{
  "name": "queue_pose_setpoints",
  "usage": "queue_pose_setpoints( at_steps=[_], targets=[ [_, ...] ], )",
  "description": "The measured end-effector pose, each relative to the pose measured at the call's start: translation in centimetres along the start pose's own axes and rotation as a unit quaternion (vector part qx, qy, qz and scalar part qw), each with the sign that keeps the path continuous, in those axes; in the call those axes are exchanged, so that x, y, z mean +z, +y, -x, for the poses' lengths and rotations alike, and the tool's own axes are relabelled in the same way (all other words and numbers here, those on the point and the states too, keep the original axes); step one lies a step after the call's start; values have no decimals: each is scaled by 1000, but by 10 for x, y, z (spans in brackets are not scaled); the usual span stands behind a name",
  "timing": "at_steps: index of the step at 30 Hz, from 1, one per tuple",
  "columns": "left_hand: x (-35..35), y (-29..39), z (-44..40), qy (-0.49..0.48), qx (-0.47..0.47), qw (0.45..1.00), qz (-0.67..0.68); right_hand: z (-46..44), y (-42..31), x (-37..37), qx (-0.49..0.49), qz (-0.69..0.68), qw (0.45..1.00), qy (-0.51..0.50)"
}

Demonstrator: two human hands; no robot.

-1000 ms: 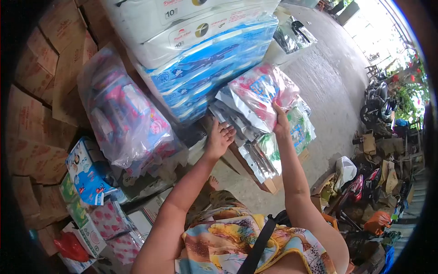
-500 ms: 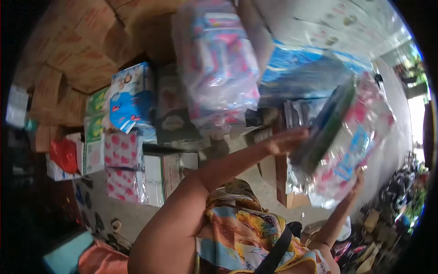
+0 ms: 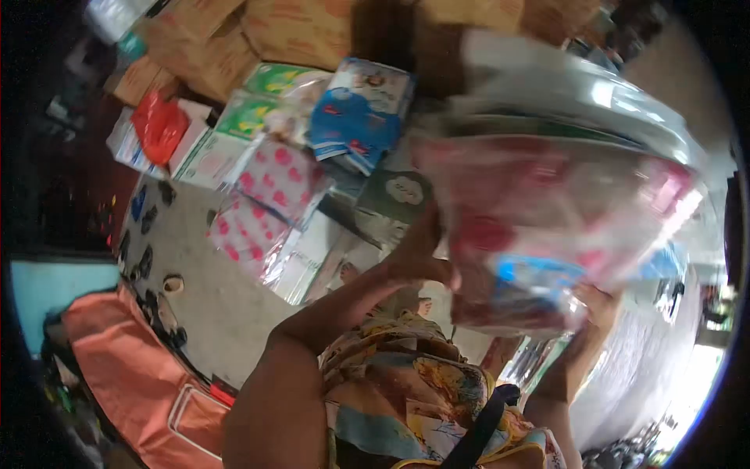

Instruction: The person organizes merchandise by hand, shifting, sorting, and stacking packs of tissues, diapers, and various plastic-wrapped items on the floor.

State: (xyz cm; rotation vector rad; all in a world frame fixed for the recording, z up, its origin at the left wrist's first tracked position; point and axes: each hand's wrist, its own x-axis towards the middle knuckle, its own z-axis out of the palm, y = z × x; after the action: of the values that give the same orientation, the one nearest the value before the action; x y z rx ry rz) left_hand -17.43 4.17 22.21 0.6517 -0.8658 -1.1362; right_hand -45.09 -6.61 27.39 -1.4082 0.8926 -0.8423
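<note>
Between my two hands is a stack of plastic-wrapped packs (image 3: 539,211), blurred by motion. Its near face is clear plastic with pink shapes and a blue patch; green and white edges show behind. My left hand (image 3: 430,268) grips the stack's lower left side, its fingers partly hidden. At the lower right corner, my right hand (image 3: 595,305) is closed on the same stack. Left of the stack lie two pink-spotted packs (image 3: 279,181) on a white box, below a blue diaper-like pack (image 3: 355,125). A dark green box (image 3: 394,195) sits close to my left hand.
Brown cartons (image 3: 301,31) line the back. Green-and-yellow packs (image 3: 250,116) and a red plastic bag (image 3: 158,125) stand at the left. Several shoes (image 3: 160,313) lie on the floor near an orange bag (image 3: 133,359). A large plastic-wrapped bundle (image 3: 648,375) is at the right.
The view has turned to the left. Both hands have brought the stack from above the carton at the right to in front of me, turning its pink face toward me.
</note>
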Motion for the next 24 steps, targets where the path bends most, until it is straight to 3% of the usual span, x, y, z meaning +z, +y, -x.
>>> queue_pose_setpoints(
  at_steps=[1,3,4,5,6,8,9,10,11,12,13,15,16,17,18,19,20,21,22,23,24],
  targets=[
    [-19,11,18,61,-52,997,-15,-20,-2,32,28,19,996,-87],
    [-62,-5,55,137,-161,977,-4,-63,0,100,-33,198,943,-265],
    [-84,-20,69,274,-87,958,-13,-76,16,129,180,-44,952,-242],
    [-103,-29,82,403,-11,915,-21,-88,36,159,261,-122,920,-264],
    [-119,-30,94,411,-4,911,-24,-100,57,189,345,-190,878,-273],
    [-147,-27,116,523,-39,843,115,-114,82,249,238,-43,895,-376],
    [-168,-38,132,528,-33,841,116,-117,88,275,173,16,901,-399],
    [-191,-55,152,550,-34,827,107,-119,88,300,172,18,898,-405],
    [-204,-66,166,563,-31,819,103,-122,87,323,97,200,867,-447],
    [-217,-76,178,575,-29,811,100,-128,96,339,57,289,836,-463],
    [-225,-83,189,572,27,809,-133,-134,106,355,14,373,797,-475],
    [-237,-70,189,542,81,756,-358,-155,173,382,-10,510,666,-544],
    [-237,-52,180,641,-9,761,-102,-165,196,394,-14,511,663,-547],
    [-241,-40,174,685,-97,703,164,-174,215,404,12,475,670,-571],
    [-257,-51,179,686,-96,702,165,-180,225,413,39,437,675,-593],
    [-280,-74,189,644,19,765,-25,-177,214,424,40,437,674,-594],
    [-292,-76,188,606,72,783,-122,-170,189,437,36,337,758,-558],
    [-303,-76,187,565,132,786,-213,-174,186,447,36,285,796,-533],
    [-312,-55,172,626,59,769,-115,-179,185,456,32,231,828,-510],
    [-319,-33,158,674,-15,738,-16,-199,199,467,6,320,782,-535],
    [-322,-12,143,673,-16,739,-17,-214,207,477,-21,405,727,-554]
  ],
)
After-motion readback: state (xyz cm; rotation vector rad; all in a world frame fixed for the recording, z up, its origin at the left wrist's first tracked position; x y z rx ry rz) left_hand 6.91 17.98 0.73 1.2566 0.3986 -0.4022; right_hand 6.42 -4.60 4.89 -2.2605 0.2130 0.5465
